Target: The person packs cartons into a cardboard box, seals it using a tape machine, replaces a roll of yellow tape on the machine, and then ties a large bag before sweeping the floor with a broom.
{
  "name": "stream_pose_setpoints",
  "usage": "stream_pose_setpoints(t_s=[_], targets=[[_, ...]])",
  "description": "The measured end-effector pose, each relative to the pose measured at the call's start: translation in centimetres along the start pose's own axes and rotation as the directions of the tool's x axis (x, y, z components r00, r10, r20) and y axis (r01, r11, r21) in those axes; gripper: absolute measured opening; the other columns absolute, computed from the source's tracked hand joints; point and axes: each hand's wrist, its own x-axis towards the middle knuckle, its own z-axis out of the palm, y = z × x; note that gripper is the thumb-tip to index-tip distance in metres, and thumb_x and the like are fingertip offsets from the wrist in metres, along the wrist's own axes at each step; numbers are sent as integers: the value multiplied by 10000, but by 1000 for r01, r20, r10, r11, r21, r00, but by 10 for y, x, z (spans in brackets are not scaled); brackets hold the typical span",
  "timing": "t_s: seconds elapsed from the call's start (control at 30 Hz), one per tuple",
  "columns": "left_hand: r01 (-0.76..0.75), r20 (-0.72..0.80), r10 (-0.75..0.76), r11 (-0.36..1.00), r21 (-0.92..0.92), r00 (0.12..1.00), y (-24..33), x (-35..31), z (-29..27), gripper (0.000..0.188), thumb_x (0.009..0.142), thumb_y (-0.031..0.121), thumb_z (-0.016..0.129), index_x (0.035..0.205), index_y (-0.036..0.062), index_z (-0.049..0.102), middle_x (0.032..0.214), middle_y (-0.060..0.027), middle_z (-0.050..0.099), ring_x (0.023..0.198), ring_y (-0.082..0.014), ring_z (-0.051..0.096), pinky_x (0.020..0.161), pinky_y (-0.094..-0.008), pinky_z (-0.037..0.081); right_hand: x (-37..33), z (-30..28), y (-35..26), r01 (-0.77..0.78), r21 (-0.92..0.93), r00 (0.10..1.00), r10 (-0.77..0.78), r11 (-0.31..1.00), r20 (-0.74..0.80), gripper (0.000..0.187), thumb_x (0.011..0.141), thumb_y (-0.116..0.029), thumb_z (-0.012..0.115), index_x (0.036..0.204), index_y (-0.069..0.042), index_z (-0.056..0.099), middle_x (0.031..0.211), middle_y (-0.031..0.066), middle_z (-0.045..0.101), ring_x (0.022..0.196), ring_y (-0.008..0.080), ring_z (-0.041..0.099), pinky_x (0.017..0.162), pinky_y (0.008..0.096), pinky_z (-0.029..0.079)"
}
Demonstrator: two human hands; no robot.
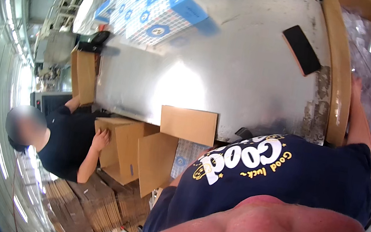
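Nearest the camera, the wearer's navy T-shirt (282,180) with white and yellow print fills the lower frame. Right arm reaches up along the right side; right hand (356,87) goes over the wall of a big cardboard box (339,77) at the table's right edge, resting against clear plastic bags (370,53) piled inside. Fingers partly sunk in the plastic, can't tell if clenched or loose. Left hand not seen, arm drops behind the shirt toward an open carton (156,160) below the table edge, one flap (188,124) standing up. Left of that, a co-worker in a black shirt (67,141) bends over another brown carton (116,141), one hand (101,140) flat on its side. Flattened cardboard (98,204) stacked on the floor beneath. Further out, the shiny metal table (211,76), a black rectangular pad (301,50) lying near the big box. Far end: stacked blue-and-white boxes (156,11), a black tool (92,45) just beside them at the table's corner.
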Motion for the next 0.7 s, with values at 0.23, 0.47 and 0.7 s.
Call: stream_pose_setpoints(t_s=[0.23,0.47,0.7], targets=[[-67,21,68,997,-41,998,17,20,-4,453,793,276,563,1149,7,488,1056,-207,568,912,-300,587,765,-352,456,58,-61,49,1,238,891,-109,971,441,372,765,-195,493,1120,-101,554,863,192,616,790,322,589,701,379,449],[-113,-76,110,993,-43,991,-20,-14,-16,459,788,274,546,1163,15,485,1083,-199,555,935,-312,577,790,-355,456,44,-109,99,-157,126,988,155,980,25,345,740,-57,417,1040,-56,586,962,206,597,874,327,590,743,367,466],[29,-112,-38,997,-77,993,-63,-54,-34,426,786,275,549,1144,48,507,1076,-178,564,970,-310,560,820,-357,444,70,-353,-215,36,979,995,-103,203,-15,269,813,-119,528,1074,-56,536,878,5,564,750,70,526,595,206,425]])
